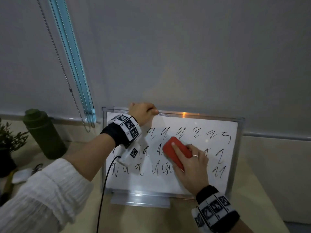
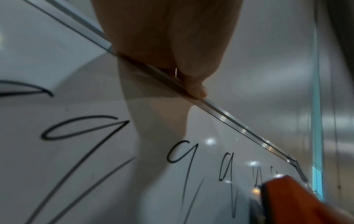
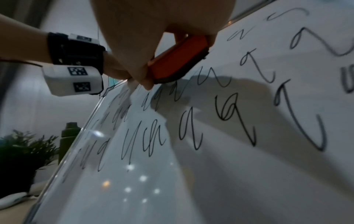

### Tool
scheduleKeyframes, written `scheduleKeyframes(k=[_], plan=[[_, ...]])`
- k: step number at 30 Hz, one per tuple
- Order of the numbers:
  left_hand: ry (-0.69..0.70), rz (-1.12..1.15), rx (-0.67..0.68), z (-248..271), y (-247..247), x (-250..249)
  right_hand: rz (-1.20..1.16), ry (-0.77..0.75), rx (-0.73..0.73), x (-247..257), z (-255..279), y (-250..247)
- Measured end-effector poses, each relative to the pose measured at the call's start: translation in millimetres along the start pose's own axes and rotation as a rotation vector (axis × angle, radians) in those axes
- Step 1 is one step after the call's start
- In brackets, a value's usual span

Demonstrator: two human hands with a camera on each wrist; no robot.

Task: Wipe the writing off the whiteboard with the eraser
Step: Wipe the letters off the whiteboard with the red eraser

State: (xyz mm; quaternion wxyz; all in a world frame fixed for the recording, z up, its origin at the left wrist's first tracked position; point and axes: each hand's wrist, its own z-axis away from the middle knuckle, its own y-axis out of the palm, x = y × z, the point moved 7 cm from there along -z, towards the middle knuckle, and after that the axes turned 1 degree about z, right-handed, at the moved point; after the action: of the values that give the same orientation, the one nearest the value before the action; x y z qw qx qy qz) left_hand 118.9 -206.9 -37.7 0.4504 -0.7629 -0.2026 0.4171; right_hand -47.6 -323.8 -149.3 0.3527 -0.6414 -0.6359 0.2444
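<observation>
A small whiteboard [image 1: 193, 184] in a metal frame leans against the wall on the desk, covered with three rows of black handwritten loops [image 1: 196, 132]. My right hand [image 1: 190, 163] grips a red eraser [image 1: 175, 148] and presses its dark felt side against the middle row; the index finger lies along the eraser's back. In the right wrist view the eraser [image 3: 180, 59] sits flat on the board [image 3: 229, 174]. My left hand [image 1: 143, 111] curls over the board's top edge near the left corner, seen in the left wrist view as fingers [image 2: 197, 89] hooked over the frame [image 2: 239, 128].
A dark green bottle [image 1: 43, 133] and a potted plant [image 1: 10, 143] stand left of the board. A black cable [image 1: 104, 187] hangs from my left wrist across the board's left edge. Blind cords [image 1: 67, 78] hang behind. The board's metal tray [image 1: 139, 200] sticks out at the bottom.
</observation>
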Motion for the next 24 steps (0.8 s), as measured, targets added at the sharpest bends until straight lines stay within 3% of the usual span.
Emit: scheduleKeyframes(k=[6, 7, 10, 12, 16, 17, 21, 22, 24], plan=[[0.007, 0.025, -0.045, 10.3, -2.1, -4.2, 0.000, 0.171, -0.182, -11.8, -24.7, -11.6], [0.009, 0.019, -0.053, 11.4, -2.7, -4.4, 0.007, 0.112, -0.193, -4.6, -23.1, -8.2], [0.028, 0.016, -0.073, 15.6, -4.6, -5.7, 0.088, -0.254, -0.090, 32.3, -1.1, 15.1], [0.047, 0.016, -0.086, 19.2, -6.2, -7.3, 0.126, -0.313, -0.100, 29.8, 0.0, 13.0], [0.063, 0.019, -0.105, 24.3, -7.5, -9.3, 0.024, 0.085, -0.236, -11.4, -25.2, -9.5], [0.065, 0.021, -0.109, 24.9, -7.7, -9.9, 0.020, 0.099, -0.246, -9.7, -24.2, -9.0], [0.080, 0.034, -0.130, 27.8, -9.2, -12.3, 0.123, -0.291, -0.155, 31.2, 0.7, 10.7], [0.083, 0.035, -0.133, 29.0, -9.2, -12.1, 0.142, -0.336, -0.151, 32.6, 1.3, 9.6], [0.086, 0.038, -0.138, 30.6, -9.7, -11.7, 0.113, -0.237, -0.205, 19.8, -11.1, -0.2]])
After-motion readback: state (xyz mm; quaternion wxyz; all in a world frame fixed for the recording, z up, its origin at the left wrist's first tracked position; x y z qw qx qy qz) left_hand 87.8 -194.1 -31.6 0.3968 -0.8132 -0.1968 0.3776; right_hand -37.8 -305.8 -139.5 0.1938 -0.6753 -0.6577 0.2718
